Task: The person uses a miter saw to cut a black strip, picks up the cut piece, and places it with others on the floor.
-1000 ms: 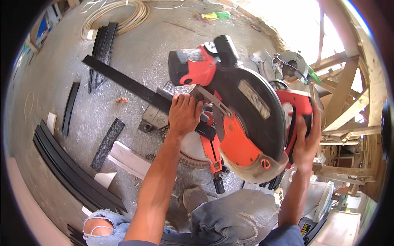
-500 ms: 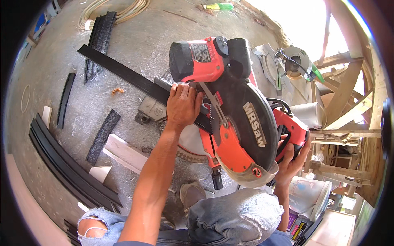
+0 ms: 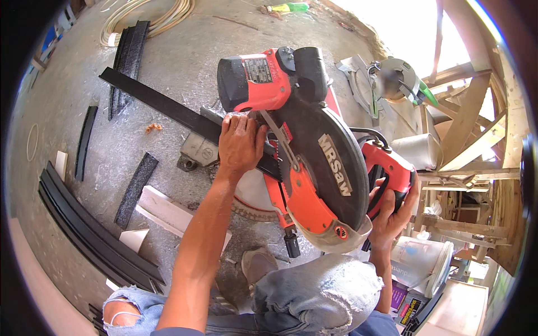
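Observation:
A red and black miter saw (image 3: 336, 148) stands on the floor before me, its blade mostly covered by the guard. A long black strip (image 3: 159, 105) lies slantwise across its base against the fence, one end near the blade. My left hand (image 3: 241, 143) is closed over the strip close to the fence, pressing it there. My right hand (image 3: 395, 215) is wrapped round the saw's red and black handle (image 3: 392, 171). The orange guard (image 3: 308, 193) with its clear lower edge faces my knee. The strip's end under the blade is partly hidden.
Black strips (image 3: 92, 224) and white offcuts (image 3: 162, 210) lie on the left. A coiled hose (image 3: 151, 22) is at the back. Another saw (image 3: 398, 81) stands back right, near a white bucket (image 3: 417, 263) and wooden framing (image 3: 471, 120).
The whole view has shifted slightly, so the saw and both hands appear a little farther left. Both hands keep their holds on the strip and the handle.

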The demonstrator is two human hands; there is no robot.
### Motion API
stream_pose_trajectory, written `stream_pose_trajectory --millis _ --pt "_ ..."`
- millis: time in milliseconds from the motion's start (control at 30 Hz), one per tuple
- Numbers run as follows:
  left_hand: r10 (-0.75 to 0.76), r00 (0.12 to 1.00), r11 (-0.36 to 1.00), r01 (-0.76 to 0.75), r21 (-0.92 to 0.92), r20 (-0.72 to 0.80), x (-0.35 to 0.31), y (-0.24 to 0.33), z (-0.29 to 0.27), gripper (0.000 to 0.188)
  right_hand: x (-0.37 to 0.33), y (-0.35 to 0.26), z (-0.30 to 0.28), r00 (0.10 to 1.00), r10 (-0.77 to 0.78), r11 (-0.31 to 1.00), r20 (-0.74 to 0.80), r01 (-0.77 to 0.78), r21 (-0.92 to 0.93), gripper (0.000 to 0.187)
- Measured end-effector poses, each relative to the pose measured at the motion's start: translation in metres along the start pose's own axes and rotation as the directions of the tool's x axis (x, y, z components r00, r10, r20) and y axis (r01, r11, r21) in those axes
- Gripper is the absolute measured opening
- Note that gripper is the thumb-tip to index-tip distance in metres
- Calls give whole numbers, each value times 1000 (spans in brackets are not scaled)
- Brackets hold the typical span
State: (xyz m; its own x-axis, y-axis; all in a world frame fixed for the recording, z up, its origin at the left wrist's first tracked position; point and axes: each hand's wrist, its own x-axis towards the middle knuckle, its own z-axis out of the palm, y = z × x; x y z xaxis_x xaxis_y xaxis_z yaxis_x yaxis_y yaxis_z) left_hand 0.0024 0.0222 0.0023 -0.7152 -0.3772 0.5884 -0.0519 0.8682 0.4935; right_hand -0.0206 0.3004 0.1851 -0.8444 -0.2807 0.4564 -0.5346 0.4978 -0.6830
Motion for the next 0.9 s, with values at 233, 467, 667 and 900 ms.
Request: stream_pose_trajectory --millis 233,467,667,900 --pt "18 1000 999 -18 -32 -19 0 1 -2 29 -1 0 0 1000 6 999 12 -7 32 56" --pt "11 1000 1000 -11 -25 9 -3 0 0 28 3 0 0 1000 -6 1000 17 5 30 55" --pt "21 1000 1000 -21 -13 -23 -2 0 1 26 3 -3 0 1000 8 1000 13 -8 28 55" --pt "39 998 999 -38 5 -51 -3 -2 3 25 -1 0 0 1000 17 1000 10 -17 25 56"
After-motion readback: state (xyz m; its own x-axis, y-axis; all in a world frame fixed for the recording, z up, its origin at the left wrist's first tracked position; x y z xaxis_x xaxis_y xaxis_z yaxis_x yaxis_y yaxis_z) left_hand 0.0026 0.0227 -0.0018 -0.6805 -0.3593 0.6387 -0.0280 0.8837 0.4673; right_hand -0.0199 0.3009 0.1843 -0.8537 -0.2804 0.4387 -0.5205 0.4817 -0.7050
